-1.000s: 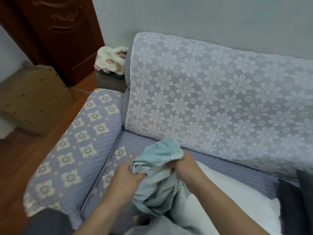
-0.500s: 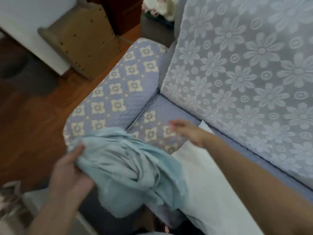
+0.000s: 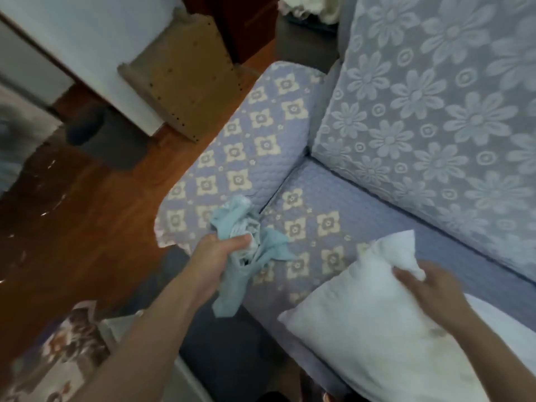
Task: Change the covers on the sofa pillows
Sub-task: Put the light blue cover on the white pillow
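Observation:
A crumpled light blue pillow cover [image 3: 246,250] hangs from my left hand [image 3: 216,250], which grips it in a fist beside the sofa's left armrest [image 3: 246,146]. A bare white pillow [image 3: 368,314] lies tilted on the sofa seat [image 3: 316,204] at the lower right. My right hand [image 3: 426,288] holds the pillow by its upper right corner, fingers curled over the edge.
The sofa back [image 3: 435,105] with its white flower pattern fills the upper right. Left of the armrest is a wooden floor [image 3: 87,221], a brown pegged board [image 3: 185,82] leaning on the wall, and a dark object [image 3: 87,129]. A patterned item [image 3: 58,358] lies at the lower left.
The blue cover has come off and my left hand carried it left toward the armrest. My right hand let go of the cover and took hold of the bare white pillow's corner.

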